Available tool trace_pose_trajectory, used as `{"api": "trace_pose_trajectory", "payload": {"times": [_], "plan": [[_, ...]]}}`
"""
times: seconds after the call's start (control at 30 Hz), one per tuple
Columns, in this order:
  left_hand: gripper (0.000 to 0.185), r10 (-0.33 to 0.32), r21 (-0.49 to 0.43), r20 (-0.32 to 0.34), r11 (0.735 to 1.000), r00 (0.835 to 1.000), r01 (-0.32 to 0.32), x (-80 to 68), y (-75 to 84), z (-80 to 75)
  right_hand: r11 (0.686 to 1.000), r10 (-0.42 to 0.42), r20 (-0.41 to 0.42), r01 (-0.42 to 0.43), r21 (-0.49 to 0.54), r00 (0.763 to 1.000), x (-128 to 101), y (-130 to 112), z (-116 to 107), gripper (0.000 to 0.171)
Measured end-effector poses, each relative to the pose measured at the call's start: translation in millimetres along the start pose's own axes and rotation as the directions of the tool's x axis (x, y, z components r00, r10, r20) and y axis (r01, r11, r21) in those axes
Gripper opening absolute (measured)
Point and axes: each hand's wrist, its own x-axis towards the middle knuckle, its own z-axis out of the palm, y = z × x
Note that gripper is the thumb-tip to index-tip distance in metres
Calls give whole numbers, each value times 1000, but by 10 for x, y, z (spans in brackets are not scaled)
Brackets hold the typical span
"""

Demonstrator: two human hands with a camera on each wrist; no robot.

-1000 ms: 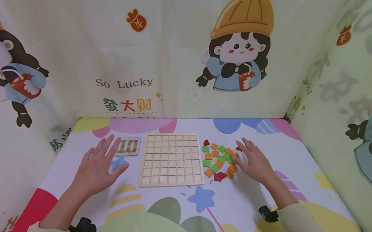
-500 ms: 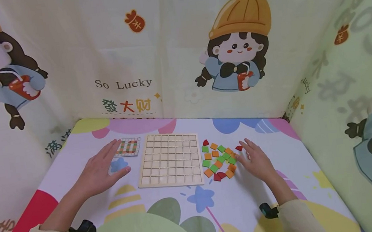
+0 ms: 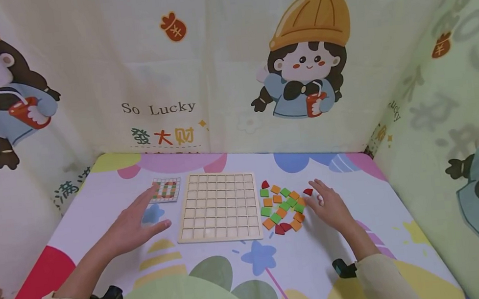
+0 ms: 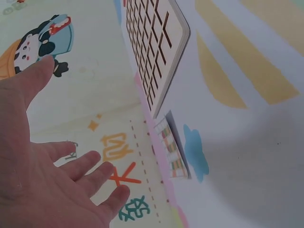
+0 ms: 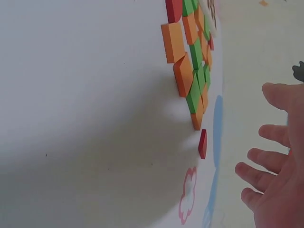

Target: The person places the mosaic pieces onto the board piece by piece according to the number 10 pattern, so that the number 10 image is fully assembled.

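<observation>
The left hand (image 3: pixel 130 226) hovers flat and spread over the printed table cover (image 3: pixel 305 260), fingers straight and holding nothing, just left of the wooden grid board (image 3: pixel 218 206); its fingertips lie near the small pattern card (image 3: pixel 164 189), which sits beside the board's far left corner; the left wrist view shows the same open palm (image 4: pixel 42 180) above the cover, with the board (image 4: pixel 156 52) and the card (image 4: pixel 172 152) ahead of it; the right hand (image 3: pixel 332 208) is likewise spread and empty, fingers straight, just right of a loose heap of orange, green and red tiles (image 3: pixel 282 206) that lies between the hand and the board; one red tile (image 3: pixel 308 191) sits apart from the heap, close to the fingertips; whether they touch it I cannot tell; in the right wrist view the open fingers (image 5: pixel 266 175) hang clear of that red tile (image 5: pixel 203 143); cartoon-printed cloth walls (image 3: pixel 229 62) stand around the table
</observation>
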Motion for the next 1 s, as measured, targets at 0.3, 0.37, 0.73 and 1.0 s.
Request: {"api": "trace_pose_trajectory", "payload": {"times": [0.3,0.37,0.73,1.0], "plan": [[102,-23,-87,48,996,999,27,17,2,79,1000,-3,-13,4,29,1000,47,69,46,59],[101,-23,-91,51,995,998,28,22,3,102,999,9,-9,-8,36,1000,55,91,57,59],[104,54,-133,32,990,998,-49,21,-80,267,998,-4,-46,6,63,999,113,192,89,52],[100,84,-136,28,988,996,-79,33,-135,342,996,-18,-85,26,87,996,156,218,133,47]]}}
